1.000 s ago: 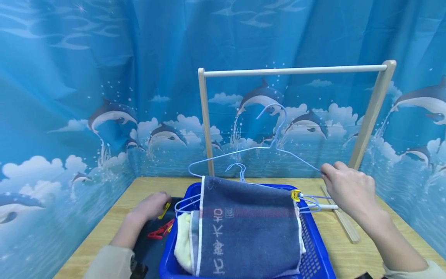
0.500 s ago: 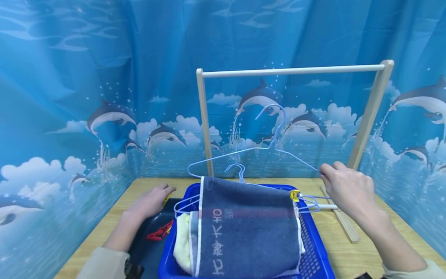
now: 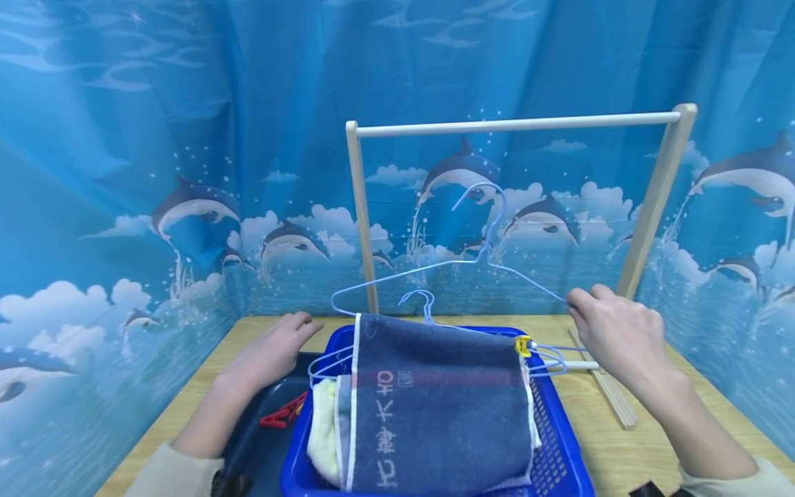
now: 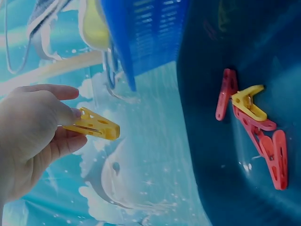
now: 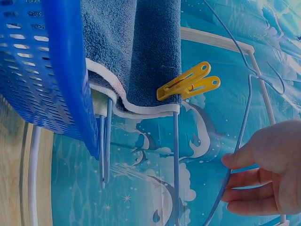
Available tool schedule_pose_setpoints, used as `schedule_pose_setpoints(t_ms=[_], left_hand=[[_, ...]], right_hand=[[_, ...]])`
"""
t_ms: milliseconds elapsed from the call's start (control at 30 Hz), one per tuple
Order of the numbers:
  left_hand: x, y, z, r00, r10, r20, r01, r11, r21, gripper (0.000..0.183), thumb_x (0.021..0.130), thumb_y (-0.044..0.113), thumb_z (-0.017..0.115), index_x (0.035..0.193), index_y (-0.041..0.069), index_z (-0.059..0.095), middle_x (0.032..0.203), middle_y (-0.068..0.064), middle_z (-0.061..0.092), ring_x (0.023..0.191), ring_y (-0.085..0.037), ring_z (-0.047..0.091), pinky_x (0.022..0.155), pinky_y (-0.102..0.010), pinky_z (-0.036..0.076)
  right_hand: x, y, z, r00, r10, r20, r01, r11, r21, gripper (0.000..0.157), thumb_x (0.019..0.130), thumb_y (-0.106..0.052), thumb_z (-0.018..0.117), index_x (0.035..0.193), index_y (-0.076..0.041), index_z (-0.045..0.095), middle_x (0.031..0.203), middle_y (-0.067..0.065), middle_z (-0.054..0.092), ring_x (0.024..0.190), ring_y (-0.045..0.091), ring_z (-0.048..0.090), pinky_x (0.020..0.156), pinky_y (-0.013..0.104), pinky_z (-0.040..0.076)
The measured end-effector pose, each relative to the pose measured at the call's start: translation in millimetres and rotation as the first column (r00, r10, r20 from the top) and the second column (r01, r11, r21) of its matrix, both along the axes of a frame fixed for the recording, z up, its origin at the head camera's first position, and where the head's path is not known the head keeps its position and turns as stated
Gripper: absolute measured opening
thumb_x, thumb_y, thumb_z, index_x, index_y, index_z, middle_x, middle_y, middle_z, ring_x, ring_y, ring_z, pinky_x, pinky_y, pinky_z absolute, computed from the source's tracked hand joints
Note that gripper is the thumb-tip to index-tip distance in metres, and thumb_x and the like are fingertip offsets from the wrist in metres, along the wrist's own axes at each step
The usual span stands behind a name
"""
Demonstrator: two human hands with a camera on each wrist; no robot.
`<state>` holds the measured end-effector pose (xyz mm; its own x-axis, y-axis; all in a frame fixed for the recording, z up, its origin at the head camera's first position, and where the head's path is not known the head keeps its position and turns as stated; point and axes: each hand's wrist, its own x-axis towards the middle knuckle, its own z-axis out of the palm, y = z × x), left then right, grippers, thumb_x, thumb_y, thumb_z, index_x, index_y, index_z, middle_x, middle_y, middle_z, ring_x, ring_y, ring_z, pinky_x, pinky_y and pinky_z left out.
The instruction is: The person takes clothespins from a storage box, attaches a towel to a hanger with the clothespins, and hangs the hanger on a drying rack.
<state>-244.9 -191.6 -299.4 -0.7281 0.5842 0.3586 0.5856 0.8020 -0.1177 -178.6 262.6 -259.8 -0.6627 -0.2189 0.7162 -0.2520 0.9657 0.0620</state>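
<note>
A yellow clothespin is pinched between the thumb and fingers of my left hand, above the dark tray's far end; in the head view the hand hides it. My right hand holds the right shoulder of a light blue wire hanger, keeping it upright with the hook on top. Over the hanger's lower bar drapes a dark blue towel with white edging and lettering. Another yellow clothespin grips the towel's top right corner, near the bar.
Beneath the towel stands a blue basket with more hangers and a pale yellow cloth. Left of it, the dark tray contains several red clothespins and a yellow one. Behind rises a wooden rack.
My left hand has lifted from the tray and turned, carrying the yellow clothespin, which has gone out of sight in the head view. The right hand keeps its hold on the hanger.
</note>
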Motion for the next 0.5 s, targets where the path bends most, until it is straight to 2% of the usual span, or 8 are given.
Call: schedule_pose_setpoints(t_ms=[200, 333, 500], left_hand=[[8.6, 7, 7.9, 0.998, -0.008, -0.063, 0.01, 1.0, 0.019, 0.045, 0.077, -0.015, 0.062, 0.119, 0.002, 0.059, 0.11, -0.015, 0.056, 0.1, -0.03, 0.054, 0.083, -0.042, 0.048], [14.6, 11, 11.8, 0.997, -0.004, -0.074, 0.006, 1.0, 0.015, 0.049, 0.077, -0.014, 0.063, 0.122, 0.004, 0.058, 0.116, -0.017, 0.055, 0.102, -0.032, 0.053, 0.083, -0.043, 0.048], [20.0, 12, 15.5, 0.996, -0.023, -0.091, 0.026, 0.999, 0.027, 0.047, 0.075, -0.016, 0.063, 0.118, 0.001, 0.059, 0.113, -0.018, 0.057, 0.099, -0.031, 0.054, 0.081, -0.042, 0.049]], right_hand=[[-0.3, 0, 0.5, 1.0, 0.001, -0.007, -0.001, 1.0, -0.001, 0.006, 0.081, -0.007, 0.065, 0.087, -0.009, 0.064, 0.062, 0.001, 0.046, 0.041, 0.014, 0.027, 0.034, 0.028, 0.02], [-0.2, 0, 0.6, 1.0, -0.001, 0.0, 0.001, 1.0, -0.001, 0.006, 0.081, -0.007, 0.065, 0.087, -0.009, 0.064, 0.063, 0.002, 0.046, 0.041, 0.013, 0.028, 0.034, 0.028, 0.02], [-0.5, -1, -0.2, 1.0, 0.002, -0.007, -0.002, 1.0, 0.003, 0.007, 0.08, -0.007, 0.066, 0.087, -0.009, 0.064, 0.063, 0.002, 0.048, 0.04, 0.013, 0.028, 0.034, 0.028, 0.02]])
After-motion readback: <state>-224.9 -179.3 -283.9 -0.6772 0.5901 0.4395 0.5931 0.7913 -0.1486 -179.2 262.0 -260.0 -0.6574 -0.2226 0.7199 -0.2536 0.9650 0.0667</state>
